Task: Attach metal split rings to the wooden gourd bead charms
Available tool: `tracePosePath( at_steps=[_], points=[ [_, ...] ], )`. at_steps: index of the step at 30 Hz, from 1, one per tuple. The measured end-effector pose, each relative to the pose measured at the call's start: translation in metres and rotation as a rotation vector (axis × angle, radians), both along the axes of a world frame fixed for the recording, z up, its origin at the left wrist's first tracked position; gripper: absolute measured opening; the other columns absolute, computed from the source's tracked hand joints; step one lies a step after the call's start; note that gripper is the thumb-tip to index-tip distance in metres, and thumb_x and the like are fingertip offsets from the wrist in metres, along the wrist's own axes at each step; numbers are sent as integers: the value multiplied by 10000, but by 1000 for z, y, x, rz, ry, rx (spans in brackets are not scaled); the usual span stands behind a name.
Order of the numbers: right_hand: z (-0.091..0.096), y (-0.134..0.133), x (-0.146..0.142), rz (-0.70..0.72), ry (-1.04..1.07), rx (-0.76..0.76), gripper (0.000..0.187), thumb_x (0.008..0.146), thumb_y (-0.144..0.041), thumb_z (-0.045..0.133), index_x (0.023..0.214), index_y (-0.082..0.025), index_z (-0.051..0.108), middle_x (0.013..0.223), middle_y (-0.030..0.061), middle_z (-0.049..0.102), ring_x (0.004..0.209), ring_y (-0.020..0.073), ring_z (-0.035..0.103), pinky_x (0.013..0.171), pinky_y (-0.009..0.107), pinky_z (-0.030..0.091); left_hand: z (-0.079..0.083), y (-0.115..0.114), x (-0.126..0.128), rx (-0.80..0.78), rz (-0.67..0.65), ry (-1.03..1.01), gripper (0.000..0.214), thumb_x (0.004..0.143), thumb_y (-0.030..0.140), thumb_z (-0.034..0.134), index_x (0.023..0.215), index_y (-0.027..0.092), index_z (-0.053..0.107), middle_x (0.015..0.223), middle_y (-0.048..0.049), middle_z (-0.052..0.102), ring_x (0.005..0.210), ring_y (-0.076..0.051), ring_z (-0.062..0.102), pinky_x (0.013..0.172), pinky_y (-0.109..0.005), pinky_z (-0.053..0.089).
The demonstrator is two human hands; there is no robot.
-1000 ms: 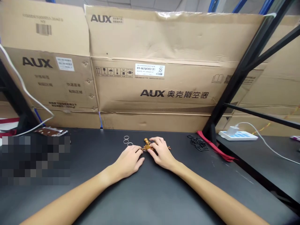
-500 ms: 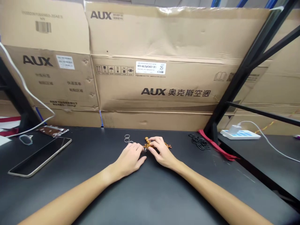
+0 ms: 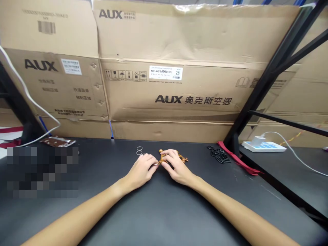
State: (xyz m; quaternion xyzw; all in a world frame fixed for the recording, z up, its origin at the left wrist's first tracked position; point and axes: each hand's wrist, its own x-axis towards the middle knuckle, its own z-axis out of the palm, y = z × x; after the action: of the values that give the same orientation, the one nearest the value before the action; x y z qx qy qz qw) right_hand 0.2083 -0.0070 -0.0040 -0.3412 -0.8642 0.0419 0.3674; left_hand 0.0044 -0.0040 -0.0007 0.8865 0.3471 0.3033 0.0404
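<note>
Two bare hands work at one small bundle. We see the left hand (image 3: 140,171) with thumb and fingertips brought together, apparently clamped on a small shiny piece (image 3: 156,164) at the near edge of an amber beaded cord (image 3: 161,157). That cord lies on the black table (image 3: 164,212) between the hands and partly beneath the right hand (image 3: 176,167), whose thumb and forefinger stand apart over it; whether its hidden fingers grip, we cannot tell.

Half a second ago the left thumb stood away from its fingers; it has since closed in, while the right hand has barely shifted. We judge that the work has passed from positioning to holding, with the shiny end controlled from the left and the beads steadied from the right.

Just beyond the left knuckles we note thin metal rings (image 3: 139,148). Farther out, well to the right hand's right, lie black links (image 3: 220,155), then a red strap (image 3: 238,159). Cardboard boxes (image 3: 166,131) stand beyond both hands.
</note>
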Motion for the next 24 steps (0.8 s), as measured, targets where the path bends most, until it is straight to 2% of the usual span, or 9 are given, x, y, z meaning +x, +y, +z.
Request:
tracePosePath(
  at_steps=[7, 11, 14, 19, 24],
  points=[
    [1, 0, 2, -25, -2, -2, 117, 885, -214, 519, 771, -206, 545, 1123, 97, 559, 1131, 239, 458, 962, 445, 413, -1, -1, -2, -142, 45, -107, 131, 870, 228, 540, 984, 214, 603, 832, -6, 686, 769, -170, 603, 764, -296, 462],
    [0, 0, 1, -21, -33, 2, 142, 883, -191, 508, 742, -203, 522, 1116, 88, 562, 1111, 231, 454, 966, 442, 401, 0, 0, -2, -325, -31, -237, 82, 864, 255, 548, 906, 197, 587, 755, 8, 697, 675, -139, 632, 675, -246, 481],
    [-1, 2, 1, -25, -50, -5, 156, 885, -183, 499, 730, -199, 508, 1098, 86, 563, 1089, 222, 456, 966, 424, 397, 2, 2, -2, -415, -69, -299, 101, 872, 260, 541, 848, 187, 607, 749, 2, 712, 679, -136, 660, 671, -232, 492],
    [-1, 2, 2, -19, -97, 6, 121, 861, -190, 521, 740, -197, 523, 1102, 93, 560, 1077, 229, 456, 955, 418, 411, 4, 2, -4, -496, -69, -355, 143, 873, 257, 532, 873, 172, 647, 784, -17, 719, 737, -156, 688, 724, -249, 518],
    [-3, 3, 2, -27, -113, 14, 110, 857, -210, 540, 748, -201, 528, 1114, 92, 555, 1085, 236, 452, 959, 433, 412, 4, 3, -4, -481, -82, -356, 166, 880, 253, 512, 925, 176, 652, 785, -12, 701, 710, -141, 659, 718, -250, 513]
  ],
)
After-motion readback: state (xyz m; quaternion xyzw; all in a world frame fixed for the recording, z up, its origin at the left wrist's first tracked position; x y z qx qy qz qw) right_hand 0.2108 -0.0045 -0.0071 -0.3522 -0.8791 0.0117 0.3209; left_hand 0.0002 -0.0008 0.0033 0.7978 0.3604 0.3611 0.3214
